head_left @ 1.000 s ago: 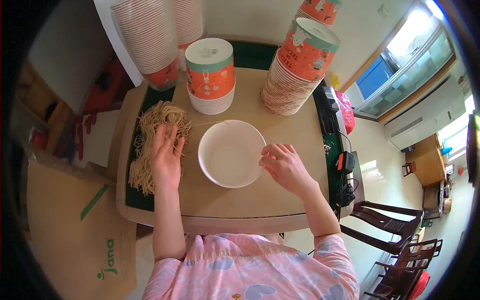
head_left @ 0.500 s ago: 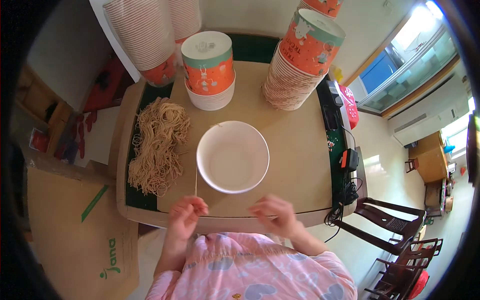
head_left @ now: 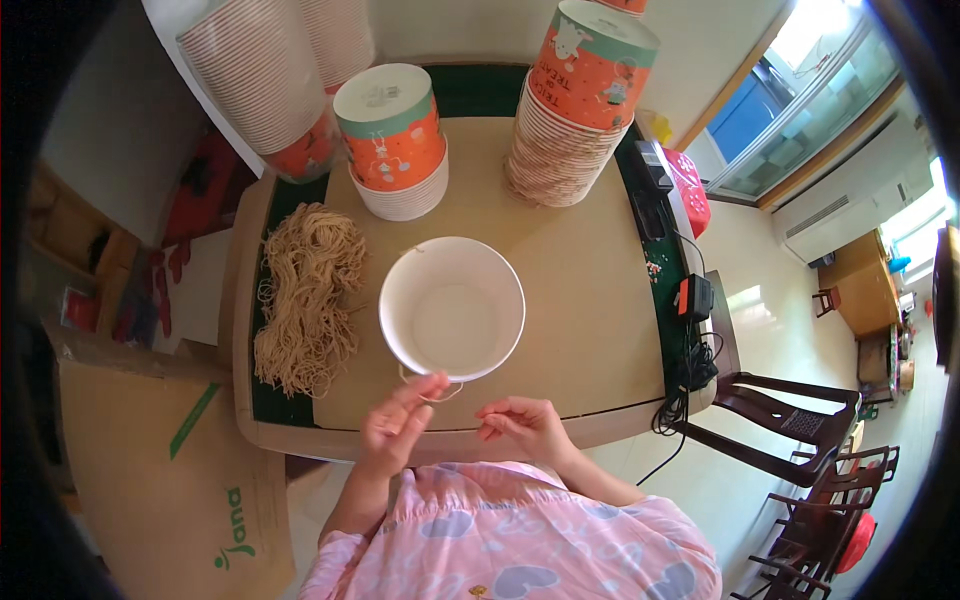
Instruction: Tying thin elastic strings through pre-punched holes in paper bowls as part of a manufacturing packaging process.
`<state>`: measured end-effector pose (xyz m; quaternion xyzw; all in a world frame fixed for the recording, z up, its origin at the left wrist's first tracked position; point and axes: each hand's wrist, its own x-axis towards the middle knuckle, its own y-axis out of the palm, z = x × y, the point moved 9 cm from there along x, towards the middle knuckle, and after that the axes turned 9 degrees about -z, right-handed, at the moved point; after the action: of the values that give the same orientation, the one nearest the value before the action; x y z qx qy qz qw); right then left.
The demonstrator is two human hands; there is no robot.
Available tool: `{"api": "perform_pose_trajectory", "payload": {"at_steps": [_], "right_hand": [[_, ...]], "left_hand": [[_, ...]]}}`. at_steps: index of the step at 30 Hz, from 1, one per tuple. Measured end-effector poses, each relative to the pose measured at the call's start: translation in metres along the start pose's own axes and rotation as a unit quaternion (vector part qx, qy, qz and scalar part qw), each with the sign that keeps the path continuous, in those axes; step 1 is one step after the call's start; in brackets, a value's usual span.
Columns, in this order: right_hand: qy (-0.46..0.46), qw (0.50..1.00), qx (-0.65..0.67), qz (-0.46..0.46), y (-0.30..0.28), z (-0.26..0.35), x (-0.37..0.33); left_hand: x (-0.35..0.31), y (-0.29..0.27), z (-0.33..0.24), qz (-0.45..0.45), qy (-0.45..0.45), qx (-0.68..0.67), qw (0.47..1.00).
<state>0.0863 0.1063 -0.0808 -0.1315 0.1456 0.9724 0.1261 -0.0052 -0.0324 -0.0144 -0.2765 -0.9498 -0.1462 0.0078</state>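
A white paper bucket (head_left: pixel 452 305) stands upright on the table in front of me, its mouth facing up. A bit of thin beige string shows at its far left rim, and more string (head_left: pixel 440 398) curves by the near rim. My left hand (head_left: pixel 398 425) is just below that rim, thumb and fingers closed on the string. To its right, my right hand (head_left: pixel 525 425) has its fingers pinched together; whether a string end is between them is too small to see. A tangled heap of beige strings (head_left: pixel 308 300) lies left of the bucket.
Upside-down orange-and-green paper buckets stand in a short stack (head_left: pixel 395 140) behind the bucket and a tall stack (head_left: pixel 580 110) at the far right. Bagged buckets (head_left: pixel 250 80) rise far left. Black cables (head_left: pixel 690 370) lie along the right edge; a cardboard box (head_left: pixel 170 460) stands left.
My left hand has moved up and right to the bucket's near rim, and the string now curves there instead of running straight down. My right hand's fingers have drawn together, nearer the left hand.
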Motion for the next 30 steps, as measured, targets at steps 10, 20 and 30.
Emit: {"api": "perform_pose_trajectory", "payload": {"at_steps": [10,20,30], "right_hand": [[-0.156,0.985,-0.032,0.067,0.038,0.057,0.006],[-0.019,0.993,0.092,0.069,0.035,0.065,-0.011],[-0.122,0.988,-0.001,-0.094,-0.014,0.057,-0.003]], "left_hand": [[0.013,0.064,-0.069,0.130,0.148,0.173,0.965],[-0.005,0.074,-0.055,0.176,0.154,0.203,0.951],[0.003,0.045,-0.046,0.074,0.143,0.353,0.922]]}}
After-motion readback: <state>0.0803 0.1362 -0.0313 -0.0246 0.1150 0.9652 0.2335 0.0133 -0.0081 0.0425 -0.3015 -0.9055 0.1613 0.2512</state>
